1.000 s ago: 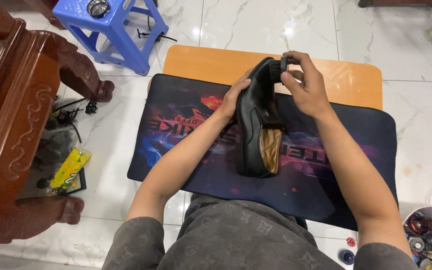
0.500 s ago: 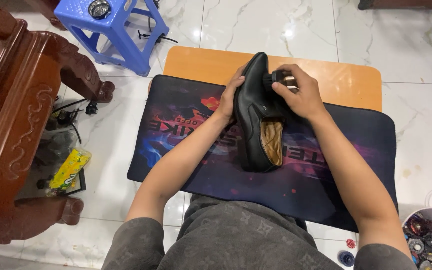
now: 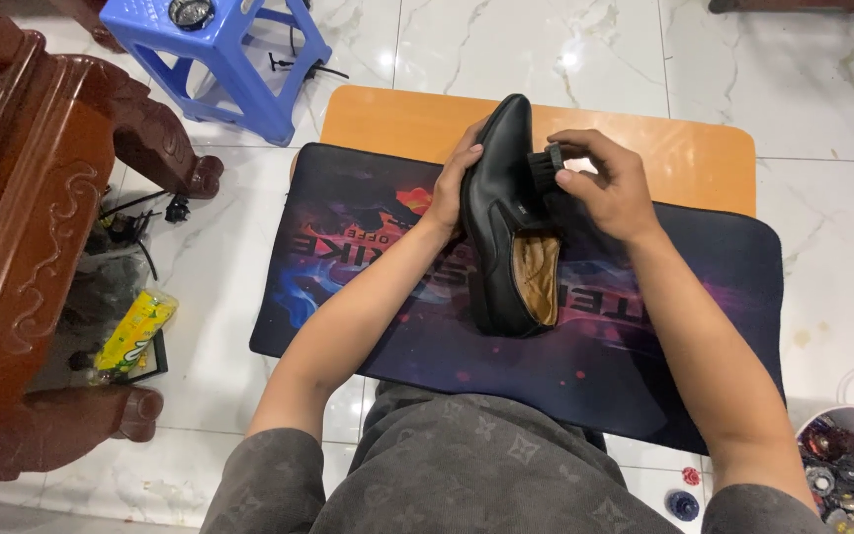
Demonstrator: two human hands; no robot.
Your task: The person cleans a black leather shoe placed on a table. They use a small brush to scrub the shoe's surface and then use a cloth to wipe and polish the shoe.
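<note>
A: Quick pass. Where's the shoe?

B: Black leather shoe (image 3: 502,222) stands tipped on its side over the dark printed mat (image 3: 348,247), toe at 12 o'clock, heel resting on the mat at 6 o'clock, tan insole facing 3 o'clock. The mat covers most of the low wooden worktop (image 3: 684,158).

A: Hands?

B: Left hand (image 3: 455,188) is cupped against the sole side at 9 o'clock of the shoe, fingers wrapped over the toe area, propping it up. Right hand (image 3: 607,183) is clenched on a small black brush (image 3: 544,166), bristles touching the upper at 3 o'clock of the toe.

A: Risks?

B: Judgement only. The shoe balances on its heel edge with one hand steadying it, so a hard brush push toward 9 o'clock could roll it out of the left hand's hold. The brush is gripped by the fingertips, looks like; it could slip and twist. Bristles sit close to the opening, so a stray stroke could smear polish onto the tan insole. The mat could also take marks.

A: Surroundings?

B: Blue plastic stool (image 3: 219,49) at 11 o'clock, carved wooden furniture (image 3: 32,227) at 9 o'clock, a bowl of small parts (image 3: 847,465) at 5 o'clock. All well apart, no collision worry.
</note>
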